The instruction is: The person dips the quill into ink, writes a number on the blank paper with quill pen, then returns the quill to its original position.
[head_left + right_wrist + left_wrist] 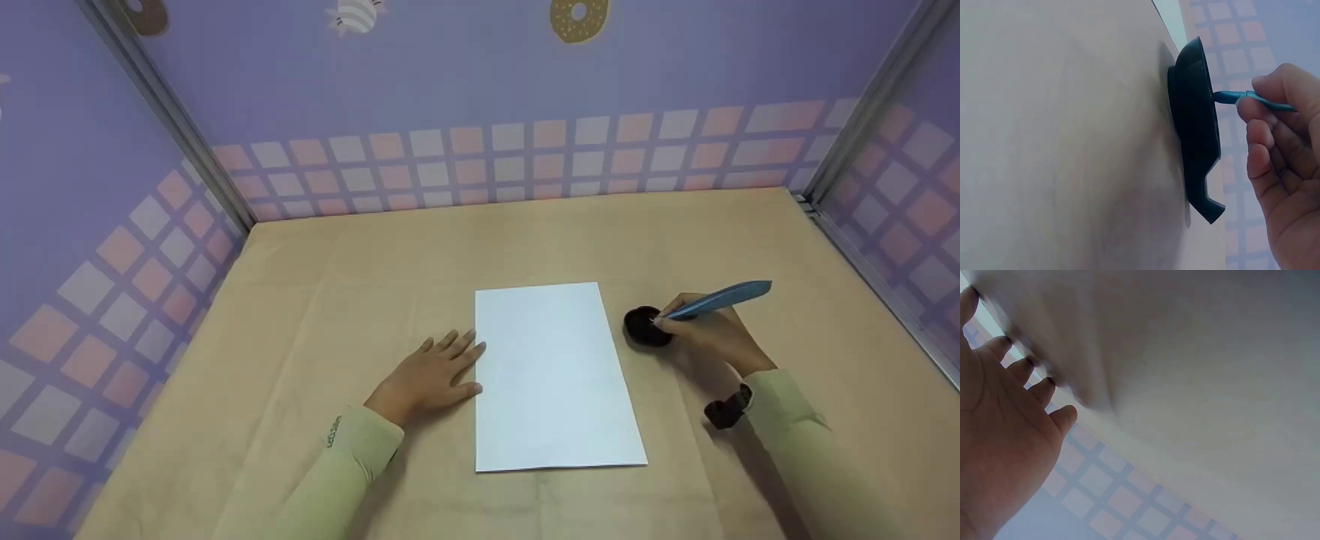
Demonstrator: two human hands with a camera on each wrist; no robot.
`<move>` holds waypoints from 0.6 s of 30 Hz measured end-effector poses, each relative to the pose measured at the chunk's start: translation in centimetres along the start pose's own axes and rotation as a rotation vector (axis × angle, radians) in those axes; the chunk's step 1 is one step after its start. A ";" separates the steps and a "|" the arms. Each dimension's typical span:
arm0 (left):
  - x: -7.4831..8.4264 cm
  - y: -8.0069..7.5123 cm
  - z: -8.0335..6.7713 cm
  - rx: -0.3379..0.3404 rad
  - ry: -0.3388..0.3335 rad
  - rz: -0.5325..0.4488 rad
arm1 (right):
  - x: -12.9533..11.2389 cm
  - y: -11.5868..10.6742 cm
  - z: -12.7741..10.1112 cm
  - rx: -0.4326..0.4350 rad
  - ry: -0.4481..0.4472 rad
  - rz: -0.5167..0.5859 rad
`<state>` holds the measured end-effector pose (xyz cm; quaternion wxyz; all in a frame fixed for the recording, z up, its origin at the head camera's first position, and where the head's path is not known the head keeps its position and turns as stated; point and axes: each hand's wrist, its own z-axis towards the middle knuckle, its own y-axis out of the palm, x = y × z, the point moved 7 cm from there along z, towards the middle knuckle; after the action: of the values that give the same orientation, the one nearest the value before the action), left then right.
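A blank white sheet of paper [555, 382] lies on the cloth-covered table in the head view. My left hand [426, 379] lies palm down with fingers spread, its thumb and fingertips touching the paper's left edge. Right of the paper stands a small black dish [642, 327]. In the right wrist view the dish [1193, 107] shows a short handle-like projection at one end. My right hand [712, 334] pinches a blue feather quill pen [731, 295] between thumb and fingers. The pen's tip [1223, 97] is at the dish's open side; its very end is hidden by the rim.
The beige tablecloth [375, 262] has faint creases. Purple walls [480, 82] with pink and white squares enclose the back and sides, with metal posts [176, 112] at the corners. A dark watch [727, 409] is on my right wrist.
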<state>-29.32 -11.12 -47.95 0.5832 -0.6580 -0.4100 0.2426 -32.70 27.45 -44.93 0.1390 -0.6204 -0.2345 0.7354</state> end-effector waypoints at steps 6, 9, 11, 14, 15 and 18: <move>0.0 -0.1 0.0 0.002 -0.001 -0.011 | 0.0 0.3 0.4 -0.019 0.007 0.029; 0.0 0.0 0.1 0.001 -0.003 0.005 | 0.0 0.5 0.5 -0.019 0.003 0.039; 0.0 0.1 0.2 -0.001 -0.005 0.009 | -0.1 0.6 0.6 -0.015 0.005 0.042; -0.1 0.1 0.2 -0.004 -0.008 0.006 | -0.2 0.7 0.6 -0.011 0.011 0.033; -0.1 0.1 0.1 -0.004 -0.009 0.004 | -0.2 0.7 0.6 -0.011 0.016 0.031; -0.1 0.1 0.1 -0.003 -0.008 0.000 | -0.3 0.9 0.7 -0.022 0.013 0.035</move>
<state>-29.42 -11.09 -48.09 0.5807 -0.6578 -0.4125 0.2448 -33.20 26.43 -45.04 0.1208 -0.6308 -0.2306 0.7310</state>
